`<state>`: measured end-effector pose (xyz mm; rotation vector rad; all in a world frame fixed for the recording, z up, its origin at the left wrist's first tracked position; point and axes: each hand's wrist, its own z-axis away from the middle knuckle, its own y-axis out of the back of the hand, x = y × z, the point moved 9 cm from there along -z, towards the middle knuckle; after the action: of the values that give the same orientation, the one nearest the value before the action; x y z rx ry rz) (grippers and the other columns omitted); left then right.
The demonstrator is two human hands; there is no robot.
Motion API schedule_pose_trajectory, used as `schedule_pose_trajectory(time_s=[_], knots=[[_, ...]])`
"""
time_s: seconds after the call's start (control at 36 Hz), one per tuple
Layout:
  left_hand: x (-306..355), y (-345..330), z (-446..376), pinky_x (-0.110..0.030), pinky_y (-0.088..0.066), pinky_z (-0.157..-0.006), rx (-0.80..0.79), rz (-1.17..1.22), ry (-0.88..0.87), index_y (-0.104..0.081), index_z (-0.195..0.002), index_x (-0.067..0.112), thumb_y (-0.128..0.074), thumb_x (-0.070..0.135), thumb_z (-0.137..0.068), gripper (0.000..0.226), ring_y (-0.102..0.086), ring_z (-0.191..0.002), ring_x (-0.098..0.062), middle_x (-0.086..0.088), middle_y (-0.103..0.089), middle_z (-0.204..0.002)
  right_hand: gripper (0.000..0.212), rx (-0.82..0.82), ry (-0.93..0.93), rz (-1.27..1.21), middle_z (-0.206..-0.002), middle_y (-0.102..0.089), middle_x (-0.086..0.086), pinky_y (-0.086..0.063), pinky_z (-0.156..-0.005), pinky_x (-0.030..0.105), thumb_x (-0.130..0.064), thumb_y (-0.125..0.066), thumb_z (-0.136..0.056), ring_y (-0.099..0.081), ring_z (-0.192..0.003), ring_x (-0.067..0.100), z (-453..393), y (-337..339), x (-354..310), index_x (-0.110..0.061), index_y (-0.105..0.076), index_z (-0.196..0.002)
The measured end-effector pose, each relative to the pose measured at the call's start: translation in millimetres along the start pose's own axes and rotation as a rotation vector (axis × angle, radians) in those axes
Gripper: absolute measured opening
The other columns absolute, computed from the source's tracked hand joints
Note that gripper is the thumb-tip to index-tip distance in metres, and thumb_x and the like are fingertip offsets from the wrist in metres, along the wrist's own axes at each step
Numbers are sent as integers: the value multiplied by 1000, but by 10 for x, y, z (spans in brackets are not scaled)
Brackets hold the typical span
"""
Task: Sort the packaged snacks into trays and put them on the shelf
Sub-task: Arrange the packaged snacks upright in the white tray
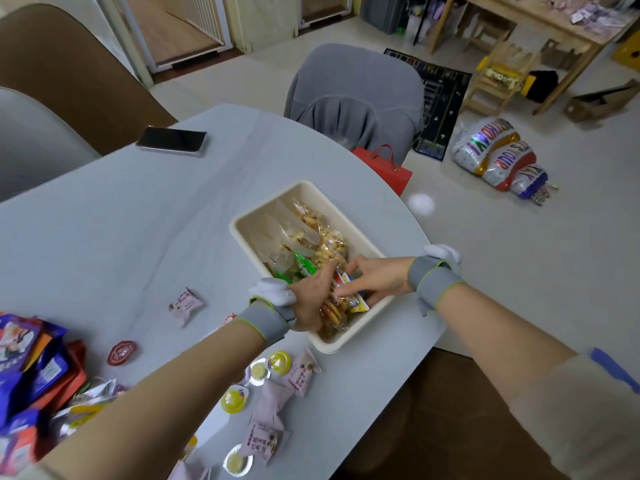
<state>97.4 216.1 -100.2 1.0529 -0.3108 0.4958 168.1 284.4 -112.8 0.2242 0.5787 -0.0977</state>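
A cream rectangular tray [242, 226] lies on the grey table, filled with clear bags of biscuits [325, 244] and a green packet [304, 266]. Both hands are inside its near end. My left hand [311, 299] grips a clear pack of round biscuits [334, 311]. My right hand [377, 277] lies over the snacks beside it, fingers stretched toward a red, blue and yellow packet [353, 299]. Loose snacks remain on the table: pink packets [185, 303], yellow jelly cups [280, 362], and purple and orange bags [31, 362] at the left edge.
A black phone [171, 139] lies at the table's far side. A grey chair [356, 98] with a red bag [384, 166] stands behind the table, brown and grey chairs at the left. Foil balloons [498, 155] lie on the floor at the right.
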Motion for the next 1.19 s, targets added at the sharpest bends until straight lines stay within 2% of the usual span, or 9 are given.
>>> schedule_pose_trajectory(time_s=[0.17, 0.28, 0.36, 0.5, 0.64, 0.75, 0.86, 0.97, 1.19], knots=[[29, 15, 91, -30, -31, -113, -26, 128, -16, 13, -151, 19, -84, 39, -66, 130, -34, -138, -22, -4, -19, -158, 79, 91, -4, 48, -125, -54, 8, -58, -84, 37, -31, -83, -71, -63, -107, 21, -1, -43, 7, -9, -33, -128], [55, 67, 89, -27, -29, -112, 46, 170, -1, 3, -152, 16, -86, 34, -64, 126, -35, -138, -21, -6, -27, -155, 73, 155, 22, 39, -121, -55, 8, -58, -82, 40, -29, -81, -71, -66, -100, 22, 81, -13, -31, -12, -35, -124], [103, 218, 96, -29, -34, -109, 131, 205, 7, -6, -152, 18, -90, 34, -58, 127, -41, -133, -22, -7, -37, -149, 53, 145, 28, -70, -111, -60, 12, -58, -81, 44, -22, -77, -77, -69, -93, 26, 196, 25, -87, -13, -39, -113], [229, 531, 184, -23, -34, -101, 215, 222, -9, -15, -150, 17, -92, 28, -55, 123, -45, -129, -24, -8, -42, -144, 52, 194, 57, -89, -112, -61, 15, -58, -78, 46, -22, -71, -80, -69, -93, 28, 430, 123, -349, -12, -37, -118], [170, 1022, 381, -28, -39, -98, 353, 243, 13, -21, -148, 18, -91, 27, -55, 117, -49, -123, -23, -5, -49, -136, 17, 309, 185, -18, -97, -62, 12, -60, -73, 41, -18, -66, -83, -69, -90, 26, 612, 234, -927, -13, -50, -87], [4, 1407, 464, -21, -35, -90, 449, 270, 47, -22, -147, 16, -91, 25, -55, 115, -50, -121, -23, -6, -52, -134, 19, 383, 245, 28, -99, -66, 12, -60, -72, 42, -23, -68, -79, -70, -90, 25, 629, 333, -1373, -10, -58, -90], [-170, 1473, 459, -29, -39, -99, 453, 272, 101, -22, -148, 16, -92, 26, -54, 118, -47, -125, -25, -8, -47, -140, 23, 370, 265, 79, -92, -57, 9, -61, -67, 38, -24, -69, -77, -64, -79, 21, 519, 315, -1571, -11, -54, -89], [-281, 1554, 446, -27, -35, -100, 483, 240, 113, -19, -149, 14, -91, 23, -56, 118, -43, -130, -25, -9, -42, -144, 44, 430, 303, 46, -104, -59, 10, -61, -67, 43, -28, -71, -73, -66, -91, 23, 437, 321, -1633, -10, -49, -106], [-318, 1555, 445, -29, -37, -100, 500, 293, 96, -20, -150, 17, -91, 21, -55, 118, -44, -129, -24, -6, -42, -144, 47, 464, 315, 75, -106, -58, 9, -60, -68, 44, -31, -72, -73, -64, -93, 22, 477, 309, -1647, -11, -49, -109]])
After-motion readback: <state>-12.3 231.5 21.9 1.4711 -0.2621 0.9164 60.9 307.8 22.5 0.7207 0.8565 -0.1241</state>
